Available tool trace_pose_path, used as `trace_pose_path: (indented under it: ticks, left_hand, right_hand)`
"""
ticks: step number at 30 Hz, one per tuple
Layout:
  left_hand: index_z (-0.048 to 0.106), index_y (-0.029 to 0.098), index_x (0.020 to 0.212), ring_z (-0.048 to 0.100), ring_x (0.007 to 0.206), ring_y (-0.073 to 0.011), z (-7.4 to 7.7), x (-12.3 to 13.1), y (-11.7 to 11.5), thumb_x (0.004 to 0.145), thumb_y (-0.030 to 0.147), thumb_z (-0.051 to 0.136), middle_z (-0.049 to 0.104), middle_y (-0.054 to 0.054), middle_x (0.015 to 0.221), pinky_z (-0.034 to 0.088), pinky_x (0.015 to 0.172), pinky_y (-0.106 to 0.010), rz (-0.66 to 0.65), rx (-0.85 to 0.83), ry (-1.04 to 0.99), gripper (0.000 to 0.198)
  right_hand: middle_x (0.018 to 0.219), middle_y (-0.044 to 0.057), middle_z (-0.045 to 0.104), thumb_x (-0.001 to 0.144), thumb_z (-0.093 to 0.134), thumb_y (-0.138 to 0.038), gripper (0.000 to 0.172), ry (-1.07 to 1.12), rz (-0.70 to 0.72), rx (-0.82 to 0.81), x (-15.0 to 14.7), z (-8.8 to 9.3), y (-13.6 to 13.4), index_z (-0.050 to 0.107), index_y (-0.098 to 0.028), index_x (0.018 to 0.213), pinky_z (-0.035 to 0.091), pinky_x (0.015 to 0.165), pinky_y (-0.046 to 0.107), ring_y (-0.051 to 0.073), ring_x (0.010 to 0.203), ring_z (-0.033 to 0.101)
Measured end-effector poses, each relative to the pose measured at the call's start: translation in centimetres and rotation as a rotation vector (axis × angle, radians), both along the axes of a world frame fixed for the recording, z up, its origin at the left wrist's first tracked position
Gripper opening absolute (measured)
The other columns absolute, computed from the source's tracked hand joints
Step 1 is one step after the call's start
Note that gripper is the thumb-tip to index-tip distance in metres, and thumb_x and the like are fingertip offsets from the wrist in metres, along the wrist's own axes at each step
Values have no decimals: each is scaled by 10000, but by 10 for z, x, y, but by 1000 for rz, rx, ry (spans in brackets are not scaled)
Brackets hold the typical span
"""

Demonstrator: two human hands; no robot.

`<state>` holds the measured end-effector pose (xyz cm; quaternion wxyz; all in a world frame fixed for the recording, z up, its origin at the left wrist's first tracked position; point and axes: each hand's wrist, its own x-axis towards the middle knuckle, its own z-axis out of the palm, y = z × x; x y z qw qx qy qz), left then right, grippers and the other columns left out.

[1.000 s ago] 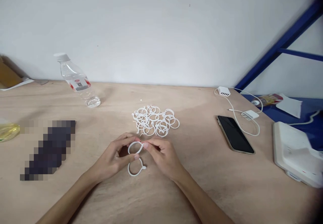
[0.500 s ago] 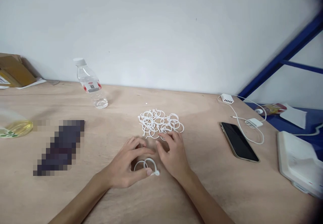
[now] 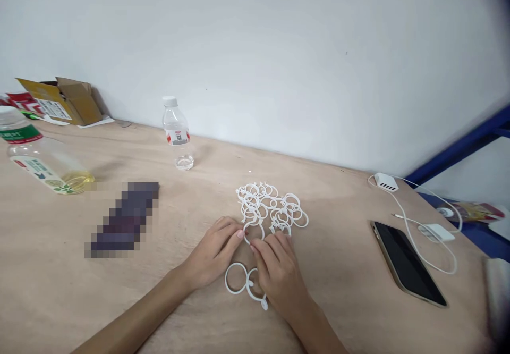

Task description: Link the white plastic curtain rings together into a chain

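Note:
Between my two hands is a white plastic curtain ring (image 3: 263,232) at the near edge of a loose pile of similar rings (image 3: 251,201). My left hand (image 3: 215,250) pinches its left side between thumb and fingers. At the lower edge of the same ring, the fingertips of my right hand (image 3: 281,269) close on it. Two linked-looking rings (image 3: 226,279) lie on the table nearer to me, partly covered by my right hand; whether they are joined or only overlap I cannot tell.
A small water bottle (image 3: 177,137) stands behind the pile. An oil bottle (image 3: 43,157) and a pixelated dark patch (image 3: 123,218) are to the left, with an open cardboard box (image 3: 75,104) farther back. On the right lie a phone (image 3: 408,263), a charger (image 3: 386,182) and white cables.
Both hands have come together on one ring at the pile's near edge. My left hand has moved off the two nearer rings. The view has swung left.

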<state>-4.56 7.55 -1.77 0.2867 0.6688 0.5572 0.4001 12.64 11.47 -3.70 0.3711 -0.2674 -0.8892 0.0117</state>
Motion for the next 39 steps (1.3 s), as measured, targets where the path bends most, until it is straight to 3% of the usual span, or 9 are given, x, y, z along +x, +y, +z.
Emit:
trace_pose_path:
  ticks: [5,8,10,12,16,19,22,29,39]
  left_hand:
    - [564,178,810,539,791,-176,1,-1,-2,980,330,373,568,-37,804,443,746,-304,-13,42,-83,298]
    - [533,183,776,510,756,-169,2,-3,-5,984,319,361,520,-25,769,424,708,-294,-31,59,-69,303]
    - [528,187,789,500,792,-174,3,-3,-6,989,286,345,520,-29,796,418,740,-303,-123,77,-21,288]
    - [533,192,810,486,825,-182,4,-2,-8,989,251,336,527,-34,828,411,774,-318,-217,91,50,272]
    - [549,207,848,465,856,-201,4,-2,-9,987,253,334,532,-38,857,401,802,-347,-225,79,138,261]
    - [548,218,971,459,935,-228,4,-2,-8,972,307,383,554,-55,963,395,845,-380,-134,49,185,187]
    - [525,225,1079,451,968,-247,4,0,-6,943,336,444,567,-68,1071,382,873,-413,-161,19,301,192]
    - [457,216,819,432,787,-208,2,0,-5,945,332,411,513,-20,829,394,731,-353,-177,-1,314,177]
    - [332,218,741,408,783,-184,2,0,-5,892,290,467,454,-6,816,392,738,-335,-135,-16,260,215]
  right_hand:
    - [758,55,612,902,440,-42,189,89,139,-113,-1,3,-2,578,-169,875,427,698,346,193,704,511]
    - [832,43,627,924,477,-140,126,281,22,-361,2,4,1,556,-188,1010,450,744,336,192,770,562]
    - [913,47,643,938,487,-209,186,349,-49,-542,3,4,3,542,-201,1115,460,750,318,188,829,586]
    - [926,39,652,946,482,-237,156,332,-24,-633,4,4,5,588,-214,1057,455,775,312,184,861,588]
    - [794,19,648,934,502,-218,177,328,40,-619,5,5,7,618,-204,801,431,787,319,180,814,568]
    - [775,16,655,929,506,-190,168,359,52,-583,4,5,6,624,-205,810,427,760,318,175,775,565]
    - [782,24,663,918,505,-150,148,365,81,-450,1,4,2,623,-200,843,414,783,346,182,761,562]
    - [758,22,646,917,476,-101,157,368,123,-367,-5,0,-1,589,-200,873,411,780,356,180,719,543]
    - [766,2,594,927,438,-89,170,339,213,-416,-3,-3,2,535,-217,875,416,753,304,156,720,535]
